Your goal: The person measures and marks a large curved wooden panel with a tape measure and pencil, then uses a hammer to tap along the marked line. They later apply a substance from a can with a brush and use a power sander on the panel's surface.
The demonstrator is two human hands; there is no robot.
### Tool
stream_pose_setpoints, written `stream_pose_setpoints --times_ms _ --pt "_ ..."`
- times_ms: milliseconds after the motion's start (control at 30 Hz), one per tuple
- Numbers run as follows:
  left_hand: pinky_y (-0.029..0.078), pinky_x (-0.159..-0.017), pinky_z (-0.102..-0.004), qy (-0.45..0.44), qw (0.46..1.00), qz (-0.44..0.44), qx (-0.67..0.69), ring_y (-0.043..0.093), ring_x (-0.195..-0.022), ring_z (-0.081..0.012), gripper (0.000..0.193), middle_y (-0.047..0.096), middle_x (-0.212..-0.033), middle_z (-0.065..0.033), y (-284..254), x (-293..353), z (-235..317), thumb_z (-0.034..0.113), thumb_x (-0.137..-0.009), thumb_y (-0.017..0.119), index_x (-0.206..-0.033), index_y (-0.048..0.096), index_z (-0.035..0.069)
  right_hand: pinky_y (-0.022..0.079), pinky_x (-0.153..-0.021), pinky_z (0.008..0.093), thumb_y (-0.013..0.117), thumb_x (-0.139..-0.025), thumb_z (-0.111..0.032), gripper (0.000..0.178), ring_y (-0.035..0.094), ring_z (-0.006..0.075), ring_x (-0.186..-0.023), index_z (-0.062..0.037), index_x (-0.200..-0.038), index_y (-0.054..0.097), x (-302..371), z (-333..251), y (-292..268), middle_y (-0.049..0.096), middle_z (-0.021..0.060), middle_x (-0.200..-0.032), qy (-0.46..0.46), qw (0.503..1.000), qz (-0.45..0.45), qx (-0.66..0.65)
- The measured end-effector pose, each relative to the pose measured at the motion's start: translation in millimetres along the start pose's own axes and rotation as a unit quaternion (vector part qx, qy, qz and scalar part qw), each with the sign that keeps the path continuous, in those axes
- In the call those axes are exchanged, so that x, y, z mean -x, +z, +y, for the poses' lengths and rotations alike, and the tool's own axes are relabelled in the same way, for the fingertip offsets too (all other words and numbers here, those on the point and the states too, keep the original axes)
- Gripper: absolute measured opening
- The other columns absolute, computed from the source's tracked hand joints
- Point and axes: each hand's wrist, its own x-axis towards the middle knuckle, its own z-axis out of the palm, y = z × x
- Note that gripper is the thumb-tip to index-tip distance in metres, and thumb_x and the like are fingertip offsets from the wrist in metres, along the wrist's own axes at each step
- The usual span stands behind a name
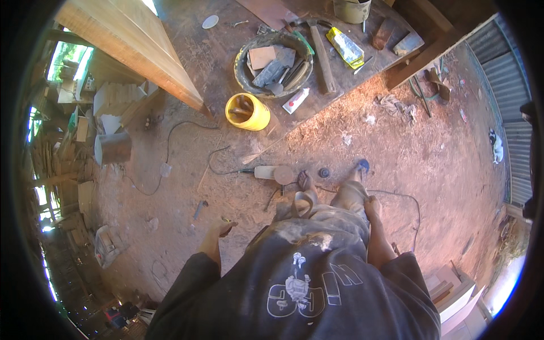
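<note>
In the head view, looking down over my dark shirt (238, 294), my left hand (225, 228) hangs out to the side above the dirt floor (170, 195), its fingers partly curled inward; something small and yellowish shows at it, but I cannot tell whether I am gripping it or how tightly the fingers close. That arm is bent a little, the forearm angling forward from the sleeve, with the wrist well clear of my body. The thing nearest this hand is a small hammer-like tool (198, 212) lying on the floor beyond it, apart from my fingers. My right hand (372, 208) is at the side of my right leg, against the trousers (348, 199); its fingers are bent and mostly turned out of sight, so I cannot tell whether they pinch the cloth or only rest there. The right forearm runs forward from the sleeve, close along my side. Ahead of me, near my left foot (305, 180), a power tool (265, 172) with a pale round disc lies on the floor, touched by neither hand. Farther forward, a yellow container (258, 121) and a wide basin (237, 65) full of tools and pieces stand on the surface (195, 65), well apart from both hands.
</note>
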Motion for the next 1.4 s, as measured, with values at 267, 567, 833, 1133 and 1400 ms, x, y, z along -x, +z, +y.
stream_pose_setpoints --times_ms 267,567,833,1133,1400 --pt "0.051 -0.051 -0.0330 0.105 0.982 0.043 0.150 0.061 -0.059 -0.0139 0.052 0.063 -0.074 -0.0054 39 7 103 0.046 -0.082 0.084 -0.103 0.065 0.003 0.055 -0.087 0.0361 0.066 -0.097 -0.041 0.048 0.069 0.0219 -0.097 0.0007 -0.119 0.072 205 155 39 0.077 0.0109 -0.103 0.282 0.799 0.109 -0.520" --pt "0.055 -0.056 -0.0318 0.303 0.932 0.062 -0.190 0.068 -0.073 -0.0163 0.065 0.071 -0.094 -0.0128 49 12 265 0.051 -0.079 0.085 -0.113 0.067 -0.001 0.055 -0.088 0.0360 0.066 -0.098 -0.041 0.048 0.069 0.0216 -0.097 0.0014 -0.119 0.072 350 216 107 0.076 0.0113 -0.104 0.396 0.743 0.097 -0.531" --pt "0.058 -0.053 -0.0338 0.271 0.940 0.091 -0.185 0.067 -0.066 -0.0179 0.070 0.067 -0.084 -0.0084 104 74 335 0.044 -0.083 0.084 -0.127 0.055 -0.002 0.055 -0.088 0.0358 0.066 -0.098 -0.041 0.048 0.069 0.0214 -0.098 0.0019 -0.119 0.072 369 256 127 0.076 0.0116 -0.106 0.406 0.708 0.074 -0.574" --pt "0.058 -0.062 -0.0359 0.212 0.916 -0.049 -0.336 0.070 -0.077 -0.0193 0.048 0.071 -0.094 -0.0099 253 94 281 0.039 -0.082 0.082 -0.114 0.070 0.005 0.055 -0.088 0.0357 0.065 -0.098 -0.040 0.048 0.069 0.0212 -0.099 0.0025 -0.119 0.072 326 338 101 0.076 0.0120 -0.107 0.364 0.741 0.024 -0.563" --pt "0.053 -0.091 -0.0392 0.250 0.946 -0.158 -0.130 0.068 -0.104 -0.0278 0.066 0.074 -0.106 -0.0179 330 75 316 0.054 -0.082 0.075 -0.116 0.073 -0.003 0.054 -0.089 0.0355 0.065 -0.099 -0.040 0.048 0.069 0.0210 -0.099 0.0031 -0.119 0.071 252 391 36 0.076 0.0123 -0.108 0.305 0.817 -0.035 -0.489"
